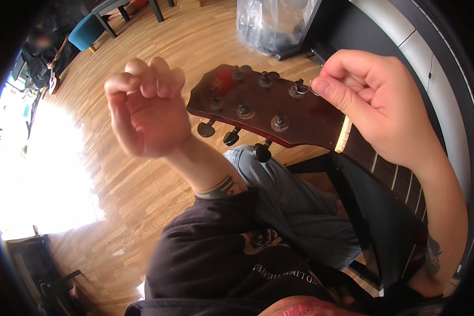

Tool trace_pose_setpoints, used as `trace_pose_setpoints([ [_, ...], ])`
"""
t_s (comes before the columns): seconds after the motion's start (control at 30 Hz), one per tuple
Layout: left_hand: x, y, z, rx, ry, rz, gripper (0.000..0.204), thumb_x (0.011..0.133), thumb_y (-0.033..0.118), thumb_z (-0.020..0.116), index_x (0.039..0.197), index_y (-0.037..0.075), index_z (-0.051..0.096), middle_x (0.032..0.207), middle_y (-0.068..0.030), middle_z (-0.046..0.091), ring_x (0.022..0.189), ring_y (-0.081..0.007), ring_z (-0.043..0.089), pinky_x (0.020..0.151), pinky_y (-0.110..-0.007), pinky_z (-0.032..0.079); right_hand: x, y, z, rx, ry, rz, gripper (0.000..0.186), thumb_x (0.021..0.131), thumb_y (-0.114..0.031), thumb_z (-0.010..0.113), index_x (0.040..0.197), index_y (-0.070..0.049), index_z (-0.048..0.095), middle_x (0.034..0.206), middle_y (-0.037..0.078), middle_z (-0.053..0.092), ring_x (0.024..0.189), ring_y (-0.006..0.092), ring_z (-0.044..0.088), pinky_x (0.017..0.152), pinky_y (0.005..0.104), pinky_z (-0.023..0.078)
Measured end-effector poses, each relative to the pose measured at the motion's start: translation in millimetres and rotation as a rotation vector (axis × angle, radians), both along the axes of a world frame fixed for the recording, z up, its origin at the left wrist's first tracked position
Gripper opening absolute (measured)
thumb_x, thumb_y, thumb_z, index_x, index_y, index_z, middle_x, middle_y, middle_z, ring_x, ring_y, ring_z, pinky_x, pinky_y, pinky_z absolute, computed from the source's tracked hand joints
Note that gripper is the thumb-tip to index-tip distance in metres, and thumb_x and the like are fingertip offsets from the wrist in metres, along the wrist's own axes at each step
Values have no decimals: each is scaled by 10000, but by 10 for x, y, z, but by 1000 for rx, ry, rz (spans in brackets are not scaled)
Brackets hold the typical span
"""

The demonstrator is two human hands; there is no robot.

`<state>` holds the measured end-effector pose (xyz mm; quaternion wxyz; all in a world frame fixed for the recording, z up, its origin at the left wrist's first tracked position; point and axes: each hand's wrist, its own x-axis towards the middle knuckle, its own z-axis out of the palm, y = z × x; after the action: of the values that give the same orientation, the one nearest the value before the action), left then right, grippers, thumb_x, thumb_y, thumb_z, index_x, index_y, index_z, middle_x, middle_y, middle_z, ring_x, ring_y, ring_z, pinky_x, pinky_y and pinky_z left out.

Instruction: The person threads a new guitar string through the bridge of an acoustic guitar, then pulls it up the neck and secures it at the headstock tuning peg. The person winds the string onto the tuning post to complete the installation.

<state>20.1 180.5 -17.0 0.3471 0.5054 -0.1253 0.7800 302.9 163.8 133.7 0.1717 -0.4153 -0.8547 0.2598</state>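
Note:
A dark reddish-brown guitar headstock [258, 105] stands out in front of me, carrying several tuning posts and black tuning pegs [231, 137]. Where it meets the fretboard [384, 168] sits a pale nut [343, 135]. My right hand [376, 95] is above the neck, thumb and index finger pinched on a thin guitar string, whose small loop [303, 90] shows beside the nearest far-side post. Left of the headstock, my left hand [147, 108] is raised, palm toward me, fingers curled in and closed. Whatever it may hold is too small to make out.
My jean-covered leg [268, 174] is under the headstock. A clear plastic bag [271, 26] stands on the wooden floor [142, 205] at the back. Farther left are a blue stool [87, 32] and a person [39, 58]. Dark furniture [29, 268] is at lower left.

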Motion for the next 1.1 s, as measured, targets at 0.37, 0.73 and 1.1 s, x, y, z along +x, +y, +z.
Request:
trace_pose_setpoints([
  [0.37, 616, -264, 985, -371, 1166, 732, 112, 804, 3, 809, 912, 10, 783, 841, -35, 758, 723, -86, 646, 626, -225, 477, 66, 174, -136, -349, 332, 85, 217, 1043, -227, 657, 1044, -10, 645, 895, -42, 632, 789, -12, 541, 710, 165, 422],
  [0.73, 626, -119, 1051, -54, 1335, 842, 98, 850, 20, 720, 947, 17, 730, 844, -66, 724, 724, -168, 677, 637, -297, 515, -7, 13, -31, -155, 138, -65, 164, 1061, -172, 619, 1094, -15, 654, 798, -38, 634, 726, -18, 538, 624, 193, 402],
  [1.1, -332, 609, 392, -137, 454, -204, 192, 1026, 59, 534, 1101, 29, 708, 1050, -120, 720, 879, -207, 667, 793, -332, 526, 189, -40, 86, 409, -141, 21, 227, 1057, -154, 590, 897, 8, 593, 626, -9, 492, 589, 49, 393, 538, 279, 309],
])
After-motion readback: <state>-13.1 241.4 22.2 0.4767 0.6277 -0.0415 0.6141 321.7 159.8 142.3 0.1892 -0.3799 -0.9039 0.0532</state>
